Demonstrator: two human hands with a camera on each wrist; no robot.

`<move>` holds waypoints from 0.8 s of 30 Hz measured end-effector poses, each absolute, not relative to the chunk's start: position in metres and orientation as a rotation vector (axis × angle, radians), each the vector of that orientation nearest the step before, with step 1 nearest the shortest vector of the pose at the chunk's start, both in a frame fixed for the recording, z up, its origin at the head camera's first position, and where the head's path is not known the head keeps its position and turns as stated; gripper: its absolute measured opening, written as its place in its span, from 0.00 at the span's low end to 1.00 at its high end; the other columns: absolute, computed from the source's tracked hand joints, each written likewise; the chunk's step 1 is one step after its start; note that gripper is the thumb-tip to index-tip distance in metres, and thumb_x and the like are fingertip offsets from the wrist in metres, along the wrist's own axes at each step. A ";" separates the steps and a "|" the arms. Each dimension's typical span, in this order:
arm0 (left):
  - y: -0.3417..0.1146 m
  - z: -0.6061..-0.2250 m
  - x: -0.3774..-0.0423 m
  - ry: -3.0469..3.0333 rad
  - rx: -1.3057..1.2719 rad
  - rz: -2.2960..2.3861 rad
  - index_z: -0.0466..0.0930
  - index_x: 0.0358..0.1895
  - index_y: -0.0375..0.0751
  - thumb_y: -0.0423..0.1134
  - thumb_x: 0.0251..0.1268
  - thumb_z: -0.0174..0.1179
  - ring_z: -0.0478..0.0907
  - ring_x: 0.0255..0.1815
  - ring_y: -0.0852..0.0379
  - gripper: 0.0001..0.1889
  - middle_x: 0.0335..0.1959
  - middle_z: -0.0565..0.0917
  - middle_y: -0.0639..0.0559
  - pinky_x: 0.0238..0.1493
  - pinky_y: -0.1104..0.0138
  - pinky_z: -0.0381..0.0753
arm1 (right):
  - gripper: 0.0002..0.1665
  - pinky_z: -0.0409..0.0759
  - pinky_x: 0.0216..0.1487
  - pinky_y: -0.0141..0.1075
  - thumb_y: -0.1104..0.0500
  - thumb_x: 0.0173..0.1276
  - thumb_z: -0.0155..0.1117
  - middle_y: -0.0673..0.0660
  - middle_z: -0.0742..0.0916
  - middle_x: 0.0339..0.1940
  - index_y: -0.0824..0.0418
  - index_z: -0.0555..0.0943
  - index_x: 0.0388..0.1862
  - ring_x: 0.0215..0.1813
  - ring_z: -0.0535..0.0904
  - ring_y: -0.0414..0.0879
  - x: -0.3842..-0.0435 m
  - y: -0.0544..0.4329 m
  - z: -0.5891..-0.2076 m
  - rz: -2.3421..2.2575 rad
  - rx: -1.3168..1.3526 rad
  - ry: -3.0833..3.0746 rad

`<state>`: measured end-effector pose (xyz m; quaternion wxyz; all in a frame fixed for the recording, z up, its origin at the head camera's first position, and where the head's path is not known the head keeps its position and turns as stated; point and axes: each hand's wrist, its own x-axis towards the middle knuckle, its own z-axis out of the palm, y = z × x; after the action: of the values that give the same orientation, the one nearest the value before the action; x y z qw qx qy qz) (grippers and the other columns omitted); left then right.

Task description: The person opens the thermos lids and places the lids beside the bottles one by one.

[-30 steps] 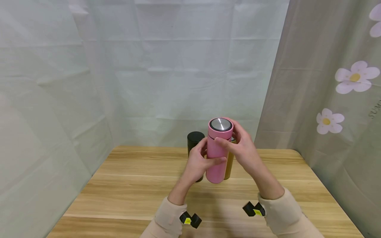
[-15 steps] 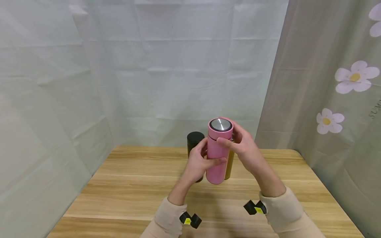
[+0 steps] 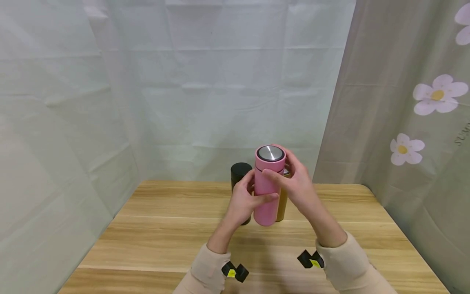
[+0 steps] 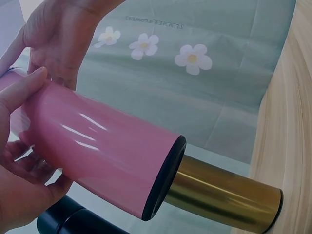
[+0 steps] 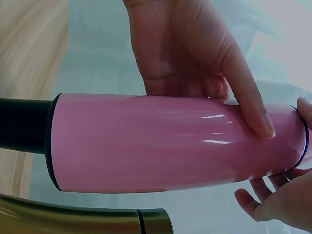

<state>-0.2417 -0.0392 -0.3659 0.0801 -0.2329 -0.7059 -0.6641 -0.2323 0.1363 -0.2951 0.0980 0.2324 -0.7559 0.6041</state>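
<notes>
Both hands hold a pink thermos flask [image 3: 266, 214] upright in front of me; its lid has a brushed silver top with a dark ring. My left hand [image 3: 242, 202] grips the body around its middle, thumb across the front. Higher up, my right hand [image 3: 301, 185] wraps the lid end, its thumb lying near the dark seam under the lid. In the left wrist view the flask's dark base [image 4: 165, 180] hangs off the table. Fingers of both hands behind the flask are partly hidden.
Behind the flask, a black thermos [image 3: 240, 169] stands on the left and a gold thermos [image 3: 282, 204] on the right, both partly covered. They stand on a wooden table [image 3: 165, 237]. Pale cloth [image 3: 220, 102] hangs behind, and a flowered curtain [image 3: 374, 122] on the right.
The pink flask's top and my right hand have shifted slightly left, with the right wrist turning a little. The left hand keeps its grip; the black and gold thermoses stay put.
</notes>
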 end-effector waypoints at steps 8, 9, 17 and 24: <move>-0.040 -0.363 -0.241 -2.132 -0.696 -1.971 0.71 0.73 0.49 0.44 0.61 0.77 0.81 0.60 0.50 0.37 0.62 0.81 0.51 0.63 0.50 0.80 | 0.41 0.75 0.65 0.56 0.51 0.69 0.74 0.53 0.80 0.67 0.51 0.69 0.78 0.66 0.76 0.51 -0.234 0.140 -0.294 1.816 0.711 -2.242; -0.040 -0.363 -0.241 -2.136 -0.697 -1.972 0.71 0.73 0.50 0.43 0.61 0.77 0.81 0.60 0.50 0.37 0.63 0.81 0.51 0.63 0.50 0.80 | 0.41 0.75 0.66 0.56 0.51 0.69 0.73 0.54 0.80 0.67 0.52 0.69 0.78 0.66 0.76 0.52 -0.234 0.141 -0.293 1.818 0.721 -2.245; -0.040 -0.363 -0.242 -2.120 -0.777 -2.005 0.71 0.73 0.49 0.41 0.62 0.76 0.81 0.61 0.51 0.36 0.63 0.81 0.50 0.63 0.52 0.80 | 0.38 0.77 0.65 0.50 0.54 0.72 0.69 0.54 0.80 0.67 0.53 0.69 0.78 0.65 0.77 0.53 -0.238 0.150 -0.292 1.864 0.845 -2.260; -0.040 -0.362 -0.242 -2.103 -0.828 -1.997 0.70 0.73 0.48 0.39 0.62 0.75 0.80 0.61 0.50 0.36 0.63 0.81 0.49 0.63 0.52 0.80 | 0.37 0.79 0.65 0.42 0.57 0.72 0.68 0.56 0.81 0.67 0.54 0.69 0.78 0.66 0.78 0.54 -0.243 0.155 -0.290 1.888 0.962 -2.235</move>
<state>-0.2420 -0.0402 -0.3617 0.0627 -0.2741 -0.6959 -0.6608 -0.2426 0.1548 -0.2898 0.0310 0.3121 -0.7253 0.6128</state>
